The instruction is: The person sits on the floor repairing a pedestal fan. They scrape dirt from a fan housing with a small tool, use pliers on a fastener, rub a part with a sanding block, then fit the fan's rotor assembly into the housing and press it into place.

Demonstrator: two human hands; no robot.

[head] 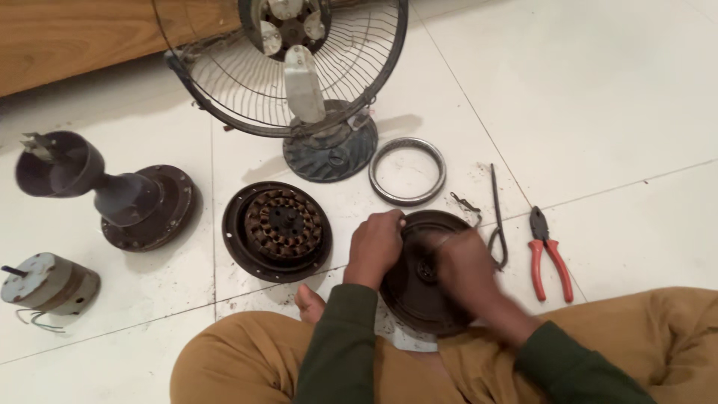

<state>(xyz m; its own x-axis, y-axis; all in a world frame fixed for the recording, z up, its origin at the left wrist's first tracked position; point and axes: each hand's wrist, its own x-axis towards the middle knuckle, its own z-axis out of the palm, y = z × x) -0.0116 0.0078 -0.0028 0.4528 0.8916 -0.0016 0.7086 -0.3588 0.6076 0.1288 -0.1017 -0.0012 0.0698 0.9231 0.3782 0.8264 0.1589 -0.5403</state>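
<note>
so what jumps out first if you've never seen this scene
Both hands, left hand and blurred right hand, sit on a dark round motor cover at bottom centre. Left of it lies an open stator with copper windings; a wire fan guard stands behind, red-handled pliers at right.

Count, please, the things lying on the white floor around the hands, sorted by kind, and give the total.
Round dark motor parts: 3, the disc under both hands, the wound core, the cover with funnel
Metal rings: 1
Fans with wire guard: 1
Small grey motors: 1
Red-handled pliers: 1
Bent rods: 1
Total: 8
</note>
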